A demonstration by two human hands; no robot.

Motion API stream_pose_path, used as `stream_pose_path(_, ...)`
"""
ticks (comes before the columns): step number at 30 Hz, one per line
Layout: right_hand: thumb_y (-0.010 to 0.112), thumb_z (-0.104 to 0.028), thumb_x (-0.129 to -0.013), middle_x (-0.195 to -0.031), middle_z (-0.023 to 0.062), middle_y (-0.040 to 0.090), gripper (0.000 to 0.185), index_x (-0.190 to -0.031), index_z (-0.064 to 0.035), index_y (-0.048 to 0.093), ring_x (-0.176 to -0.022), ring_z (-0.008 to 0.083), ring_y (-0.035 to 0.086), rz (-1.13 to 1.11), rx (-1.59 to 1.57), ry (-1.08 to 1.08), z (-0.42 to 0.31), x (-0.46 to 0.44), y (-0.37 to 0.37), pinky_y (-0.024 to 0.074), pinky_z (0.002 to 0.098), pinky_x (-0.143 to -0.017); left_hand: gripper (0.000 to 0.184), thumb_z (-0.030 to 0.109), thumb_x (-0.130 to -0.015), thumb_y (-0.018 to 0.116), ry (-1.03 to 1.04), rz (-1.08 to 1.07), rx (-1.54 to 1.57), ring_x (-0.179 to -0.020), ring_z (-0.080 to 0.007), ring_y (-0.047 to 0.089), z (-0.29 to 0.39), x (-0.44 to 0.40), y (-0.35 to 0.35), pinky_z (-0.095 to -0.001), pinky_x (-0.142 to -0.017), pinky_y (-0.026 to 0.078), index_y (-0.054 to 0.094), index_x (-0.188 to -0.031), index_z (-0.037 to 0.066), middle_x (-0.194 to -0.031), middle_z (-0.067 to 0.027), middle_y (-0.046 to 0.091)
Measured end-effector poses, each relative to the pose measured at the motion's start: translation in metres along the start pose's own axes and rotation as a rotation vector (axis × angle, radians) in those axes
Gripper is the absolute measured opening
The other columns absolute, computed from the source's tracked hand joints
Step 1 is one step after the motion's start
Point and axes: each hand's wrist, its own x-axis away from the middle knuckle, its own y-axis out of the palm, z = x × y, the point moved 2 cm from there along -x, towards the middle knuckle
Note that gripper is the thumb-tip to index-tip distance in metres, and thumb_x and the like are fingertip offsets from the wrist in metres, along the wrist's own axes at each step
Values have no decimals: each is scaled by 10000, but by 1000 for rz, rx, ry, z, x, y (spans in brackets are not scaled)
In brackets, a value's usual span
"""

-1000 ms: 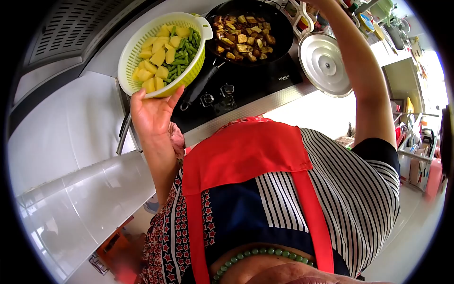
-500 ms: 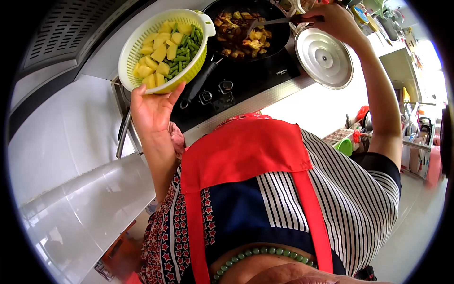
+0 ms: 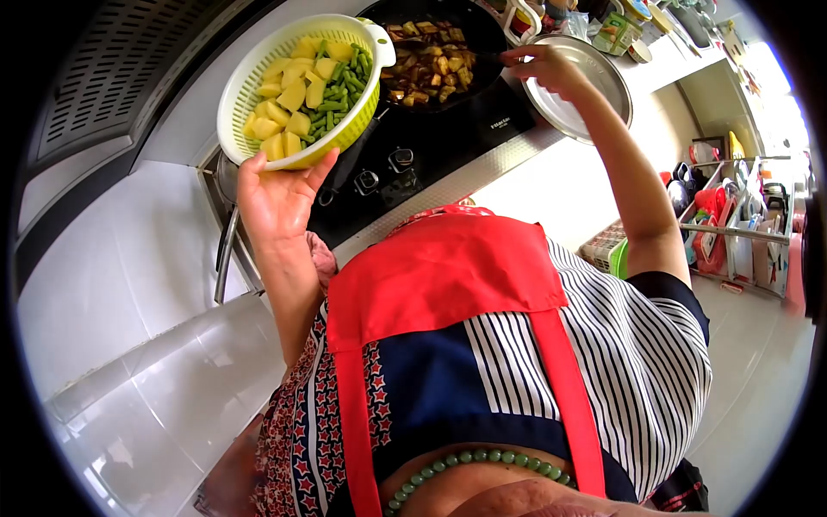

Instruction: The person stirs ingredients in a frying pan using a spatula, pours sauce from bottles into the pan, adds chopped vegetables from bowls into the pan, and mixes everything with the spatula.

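My left hand (image 3: 280,198) supports the near rim of a white and green basket (image 3: 231,142), tilted so its contents show. Yellow chunks (image 3: 293,95) lie beside cut green beans (image 3: 338,103) in it. To the right a black wok (image 3: 493,30) holds browned, glossy pieces (image 3: 439,73). My right hand (image 3: 551,71) is closed on the dark handle of a spatula (image 3: 488,62), which reaches over the wok from its right edge. The spatula's front part lies among the browned pieces.
A black stove (image 3: 431,155) with knobs lies under the wok. Right of it rests a round metal lid (image 3: 599,86), partly behind my right hand. Packets and jars (image 3: 616,34) stand at the back right. A dish rack (image 3: 749,228) stands far right; a range hood (image 3: 112,69) hangs upper left.
My right hand has come into fuller view with the spatula and moved left and down toward the wok. The browned pieces have been shifted about. My left hand and the basket have barely moved.
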Motion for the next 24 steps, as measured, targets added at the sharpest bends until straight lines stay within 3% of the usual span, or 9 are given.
stream_pose_path(1, 674, -168, -770, -687, -11, 564, 328, -1097, -159, 663, -517, 51, 414, -44, -70, 29, -1, -5, 10, 294, 205, -406, 694, 178, -800, 545, -6, 4, 2, -1248, -414, 390, 1, 0, 0, -620, -941, 434, 227, -1395, 20, -1392, -191, 341)
stream_pose_path(5, 674, -195, -770, -700, -10, 564, 342, -1108, -143, 657, -548, 51, 443, -98, -143, 3, -3, -5, 15, 288, 192, -417, 697, 180, -798, 549, 20, 26, -21, -1241, -416, 396, 0, 1, 3, -618, -936, 440, 226, -1393, 13, -1388, -192, 345)
stream_pose_path(6, 653, -138, -801, -741, -30, 606, 349, -1149, -115, 640, -511, 9, 395, -29, -118, -62, -7, 2, 11, 244, 176, -402, 698, 179, -798, 548, 26, 36, -22, -1240, -417, 397, -1, 1, 3, -617, -936, 440, 226, -1394, 12, -1387, -192, 345)
stream_pose_path(9, 659, -79, -811, -800, -22, 629, 351, -1161, -90, 633, -618, 26, 481, 47, -236, -249, 23, -11, -7, 354, 176, -488, 700, 179, -796, 544, 54, 74, -30, -1238, -417, 398, -5, 2, 1, -615, -936, 442, 224, -1395, 11, -1386, -193, 346)
stream_pose_path(11, 656, -45, -824, -900, 16, 651, 341, -1164, -44, 620, -766, 73, 551, 107, -175, -261, 26, -17, -17, 445, 213, -706, 702, 179, -794, 542, 73, 92, -43, -1240, -417, 395, -7, 1, -1, -613, -936, 443, 222, -1396, 11, -1387, -194, 343)
stream_pose_path(13, 673, -108, -787, -902, 28, 673, 335, -1119, -65, 657, -765, 89, 579, 132, -52, -255, 42, -37, -22, 466, 233, -706, 704, 178, -792, 541, 69, 99, -36, -1246, -418, 387, -8, -1, -1, -613, -937, 441, 221, -1399, 22, -1393, -193, 333)
stream_pose_path(16, 658, -72, -828, -907, 11, 648, 337, -1161, -35, 621, -818, 68, 563, 114, 1, -282, 50, -41, -13, 456, 215, -740, 710, 175, -789, 548, 67, 89, -34, -1248, -417, 385, -7, 0, 0, -617, -940, 437, 221, -1402, 31, -1395, -190, 331)
stream_pose_path(24, 653, -92, -836, -861, -14, 648, 316, -1150, -62, 640, -770, 62, 562, 56, -67, -195, 31, 11, -9, 453, 214, -715, 713, 177, -788, 562, 45, 54, -11, -1260, -401, 374, -6, 1, 0, -619, -955, 422, 225, -1399, 31, -1393, -189, 334)
